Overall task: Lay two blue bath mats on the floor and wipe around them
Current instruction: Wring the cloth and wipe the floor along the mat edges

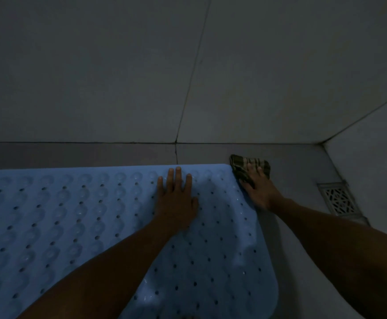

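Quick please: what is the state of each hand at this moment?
Left hand: open, fingers straight, pressing flat on the blue bath mat.
Right hand: open, fingers pressing on the striped cloth.

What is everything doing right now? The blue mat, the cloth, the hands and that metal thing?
Blue bath mat: lying on the floor, rippled near its right edge.
Striped cloth: on the floor at the mat's corner, under the right hand.
Left hand: flat, pressing the mat.
Right hand: pressing the cloth.
Floor drain: grate in place.
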